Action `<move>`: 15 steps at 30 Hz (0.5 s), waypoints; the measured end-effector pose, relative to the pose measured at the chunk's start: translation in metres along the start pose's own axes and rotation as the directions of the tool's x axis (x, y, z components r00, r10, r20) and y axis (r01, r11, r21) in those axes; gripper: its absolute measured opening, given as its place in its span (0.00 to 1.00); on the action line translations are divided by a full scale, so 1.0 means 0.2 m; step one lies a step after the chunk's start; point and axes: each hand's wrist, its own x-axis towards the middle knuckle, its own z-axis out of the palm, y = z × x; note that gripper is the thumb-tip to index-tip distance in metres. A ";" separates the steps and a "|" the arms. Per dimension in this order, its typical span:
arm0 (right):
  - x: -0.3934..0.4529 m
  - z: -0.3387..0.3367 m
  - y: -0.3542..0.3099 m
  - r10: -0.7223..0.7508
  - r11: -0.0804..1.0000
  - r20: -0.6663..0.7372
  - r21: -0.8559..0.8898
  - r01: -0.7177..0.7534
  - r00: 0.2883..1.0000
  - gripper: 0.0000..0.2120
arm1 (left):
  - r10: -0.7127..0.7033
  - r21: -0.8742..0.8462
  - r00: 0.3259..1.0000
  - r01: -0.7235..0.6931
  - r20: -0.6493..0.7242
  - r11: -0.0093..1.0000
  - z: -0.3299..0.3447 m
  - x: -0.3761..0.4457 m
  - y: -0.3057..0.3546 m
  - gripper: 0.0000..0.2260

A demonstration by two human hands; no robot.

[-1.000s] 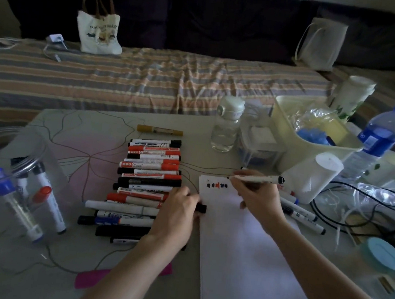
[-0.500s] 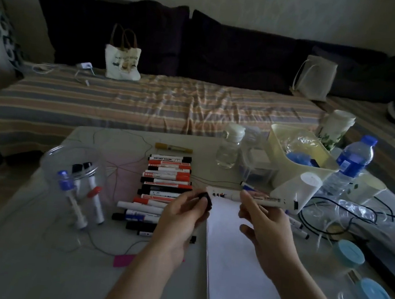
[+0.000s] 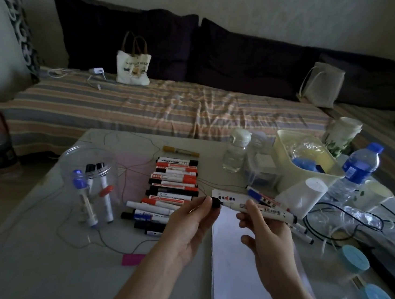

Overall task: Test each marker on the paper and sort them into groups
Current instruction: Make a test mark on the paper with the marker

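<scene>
Head view, frame centre: right hand (image 3: pixel 265 227) grips white marker (image 3: pixel 258 208) over paper (image 3: pixel 239 270); left hand (image 3: pixel 191 224) pinches black cap (image 3: pixel 215 203) at its tip. Centre-left — marker row (image 3: pixel 172 190), roughly fourteen. Left — clear jar (image 3: pixel 88 162), three markers.

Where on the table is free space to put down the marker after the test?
Bare patches: the near-left table in front of the clear jar, and the lower paper. Crowded: the marker row left of the paper, and the right side with cables, the bottle and the bin.
</scene>
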 end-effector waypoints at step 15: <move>0.01 -0.01 -0.01 -0.039 0.999 -0.020 0.010 0.039 0.999 0.07 | 0.022 0.009 1.000 -0.022 0.017 1.000 0.01 0.01 -0.01 0.09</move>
